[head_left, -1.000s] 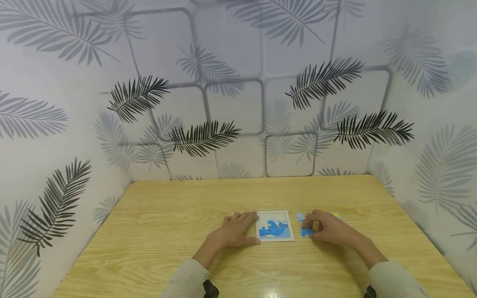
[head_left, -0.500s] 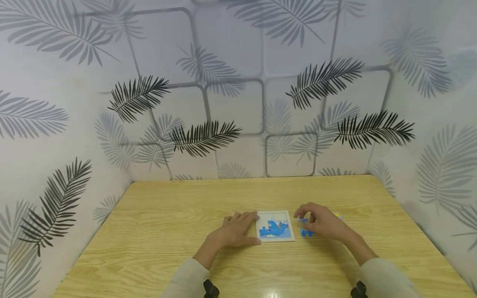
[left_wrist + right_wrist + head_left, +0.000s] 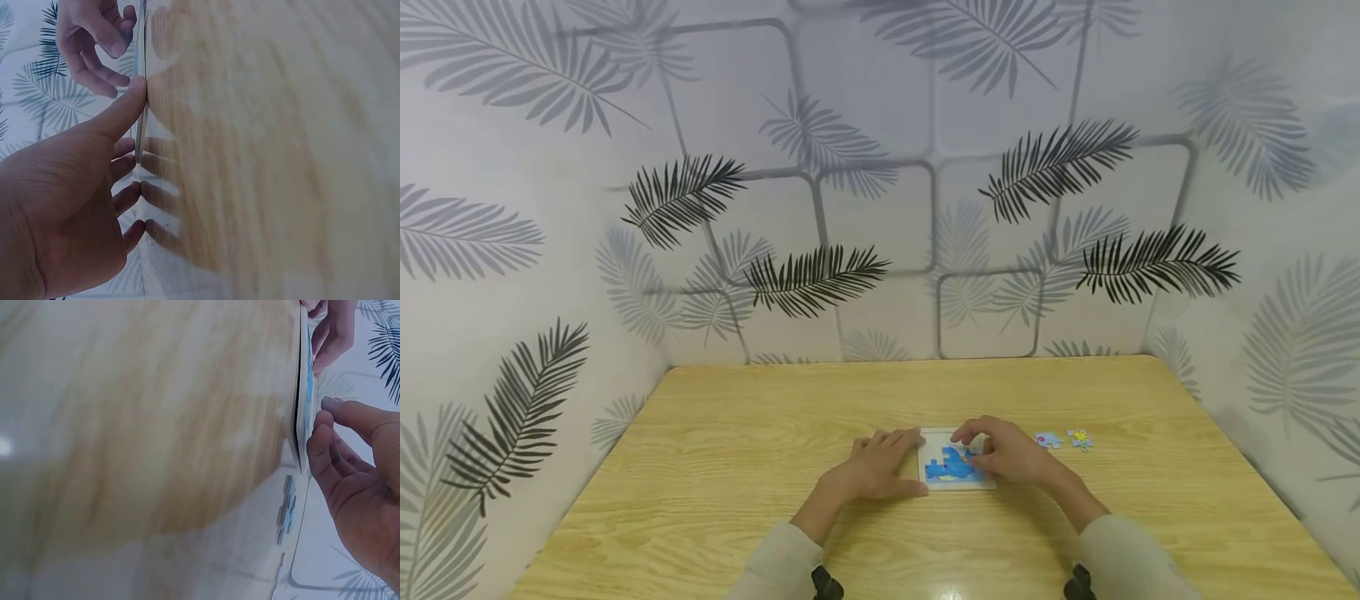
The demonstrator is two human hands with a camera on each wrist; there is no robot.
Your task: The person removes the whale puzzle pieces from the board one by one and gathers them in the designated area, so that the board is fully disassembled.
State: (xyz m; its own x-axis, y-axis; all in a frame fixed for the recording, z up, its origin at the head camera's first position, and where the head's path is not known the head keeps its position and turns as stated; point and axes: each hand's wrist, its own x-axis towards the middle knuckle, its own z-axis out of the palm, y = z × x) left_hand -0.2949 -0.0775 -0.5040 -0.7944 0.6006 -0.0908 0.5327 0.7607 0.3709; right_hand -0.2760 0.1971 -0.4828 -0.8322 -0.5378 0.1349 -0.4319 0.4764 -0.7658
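Puzzle tray [image 3: 934, 443], white-rimmed, blue picture partly assembled: on the counter [image 3: 790, 417], between the hands. Left hand [image 3: 876, 468]: thumb and fingers spread, touching the tray's near side. Right hand [image 3: 1013, 455]: over the tray, fingers bent; cannot tell whether pinching a piece. Right of it: swirl piece [image 3: 1051, 440], sun piece [image 3: 1080, 438]. Motifs show in head view only; wrist views give the tray edge-on.

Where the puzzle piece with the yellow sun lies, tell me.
In the head view, the sun piece lies on the table, right of the right hand, with the pink-marked piece just left of it.
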